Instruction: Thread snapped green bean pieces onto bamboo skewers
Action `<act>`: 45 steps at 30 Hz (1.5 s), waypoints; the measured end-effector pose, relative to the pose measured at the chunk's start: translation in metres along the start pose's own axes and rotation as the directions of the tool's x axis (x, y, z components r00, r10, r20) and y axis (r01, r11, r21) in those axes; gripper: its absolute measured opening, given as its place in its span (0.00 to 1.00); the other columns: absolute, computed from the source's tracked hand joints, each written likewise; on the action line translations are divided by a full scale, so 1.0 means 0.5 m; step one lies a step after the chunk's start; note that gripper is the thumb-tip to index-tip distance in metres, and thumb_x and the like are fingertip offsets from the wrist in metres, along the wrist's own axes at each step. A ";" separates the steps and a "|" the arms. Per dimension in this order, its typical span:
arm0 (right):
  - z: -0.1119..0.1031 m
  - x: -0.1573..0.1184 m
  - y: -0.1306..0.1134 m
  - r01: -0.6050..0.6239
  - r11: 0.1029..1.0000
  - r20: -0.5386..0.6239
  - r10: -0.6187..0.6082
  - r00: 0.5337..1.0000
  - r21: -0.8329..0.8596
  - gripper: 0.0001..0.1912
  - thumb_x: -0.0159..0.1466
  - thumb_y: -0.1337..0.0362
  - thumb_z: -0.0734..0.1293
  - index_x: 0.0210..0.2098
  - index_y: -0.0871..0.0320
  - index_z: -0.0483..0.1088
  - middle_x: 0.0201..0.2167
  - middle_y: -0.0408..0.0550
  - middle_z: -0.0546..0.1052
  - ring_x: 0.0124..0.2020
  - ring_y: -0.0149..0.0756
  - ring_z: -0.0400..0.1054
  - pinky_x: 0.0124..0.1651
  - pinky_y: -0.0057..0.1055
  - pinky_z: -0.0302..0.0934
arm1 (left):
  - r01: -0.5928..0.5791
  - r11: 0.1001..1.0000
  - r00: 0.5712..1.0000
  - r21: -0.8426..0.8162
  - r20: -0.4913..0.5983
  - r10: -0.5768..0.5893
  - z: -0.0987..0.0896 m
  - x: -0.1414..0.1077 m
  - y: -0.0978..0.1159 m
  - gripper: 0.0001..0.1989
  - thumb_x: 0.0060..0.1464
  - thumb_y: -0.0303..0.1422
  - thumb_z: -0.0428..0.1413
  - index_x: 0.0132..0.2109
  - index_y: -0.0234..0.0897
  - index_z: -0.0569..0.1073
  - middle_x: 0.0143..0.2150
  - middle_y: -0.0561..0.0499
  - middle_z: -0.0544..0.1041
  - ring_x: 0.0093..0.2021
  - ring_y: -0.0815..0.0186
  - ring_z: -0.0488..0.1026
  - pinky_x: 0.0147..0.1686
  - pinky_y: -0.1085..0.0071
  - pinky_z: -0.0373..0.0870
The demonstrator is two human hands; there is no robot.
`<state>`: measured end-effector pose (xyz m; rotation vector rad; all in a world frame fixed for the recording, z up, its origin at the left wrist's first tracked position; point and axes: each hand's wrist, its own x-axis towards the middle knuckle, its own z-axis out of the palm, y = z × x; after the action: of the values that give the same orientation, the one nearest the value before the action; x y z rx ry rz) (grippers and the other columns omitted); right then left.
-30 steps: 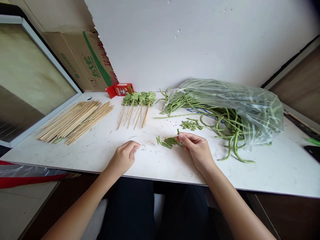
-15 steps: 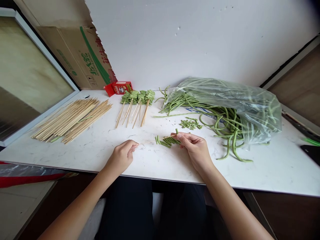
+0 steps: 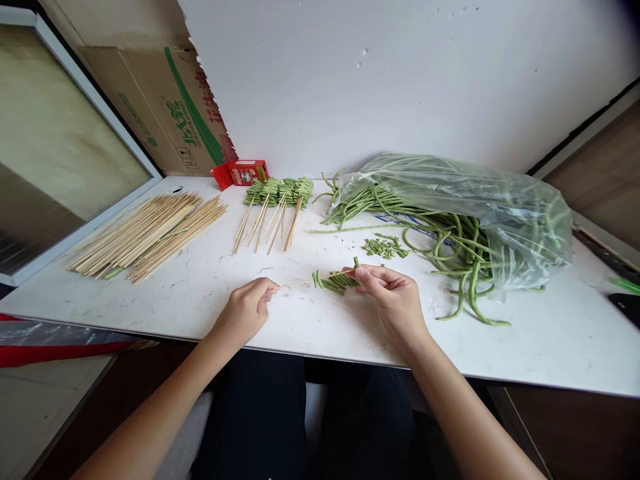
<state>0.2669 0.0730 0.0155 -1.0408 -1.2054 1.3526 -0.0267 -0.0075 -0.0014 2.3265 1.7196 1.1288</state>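
Note:
Over the front middle of the white table, my left hand (image 3: 249,308) is closed on one end of a thin bamboo skewer (image 3: 299,283). The skewer slants up to the right toward my right hand (image 3: 393,293), whose thumb and fingers pinch a short piece of green bean (image 3: 357,263) at the skewer's other end. Whether the tip has gone through the piece is too small to tell. Just behind and below the skewer lies a row of cut green bean pieces (image 3: 336,283), partly covered by my right fingers.
Loose bamboo skewers (image 3: 145,233) are heaped at the left. Filled bean skewers (image 3: 280,192) lie at the back by a red box (image 3: 249,172). A plastic bag of long beans (image 3: 460,180) takes up the right, with small bean scraps (image 3: 384,247) beside it.
The view has shifted slightly. Both hands keep nearly the same pose, still gripping the skewer and the bean piece.

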 end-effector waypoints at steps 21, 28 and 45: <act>0.013 -0.012 -0.012 0.059 0.998 0.024 -0.058 0.998 -0.009 0.16 0.61 0.49 0.80 0.39 0.54 0.86 0.42 0.53 0.88 0.42 0.47 0.83 0.48 0.42 0.77 | 0.026 1.000 0.999 0.001 0.043 -0.026 -0.002 -0.002 -0.003 0.19 0.50 0.12 0.44 0.39 0.39 0.70 0.32 0.54 0.74 0.33 0.69 0.76 0.36 0.77 0.73; 0.012 -0.017 -0.023 0.139 0.990 0.068 -0.139 0.988 0.004 0.11 0.63 0.54 0.79 0.41 0.52 0.86 0.44 0.51 0.88 0.47 0.48 0.84 0.52 0.43 0.78 | 0.043 0.997 0.993 -0.066 0.113 -0.036 -0.004 -0.001 -0.006 0.22 0.46 0.11 0.43 0.39 0.39 0.71 0.33 0.54 0.75 0.32 0.69 0.73 0.35 0.75 0.72; 0.029 -0.030 -0.051 -0.085 0.994 -0.013 0.086 0.996 0.068 0.18 0.57 0.49 0.82 0.37 0.57 0.85 0.38 0.56 0.88 0.43 0.49 0.84 0.43 0.40 0.80 | -0.017 0.999 0.999 0.036 -0.041 0.018 0.005 -0.008 -0.010 0.23 0.50 0.12 0.44 0.42 0.38 0.76 0.35 0.52 0.80 0.37 0.68 0.81 0.39 0.75 0.78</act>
<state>0.2578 0.0561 0.0423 -1.0637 -1.1068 1.4384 -0.0299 -0.0077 -0.0077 2.3600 1.7509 1.1660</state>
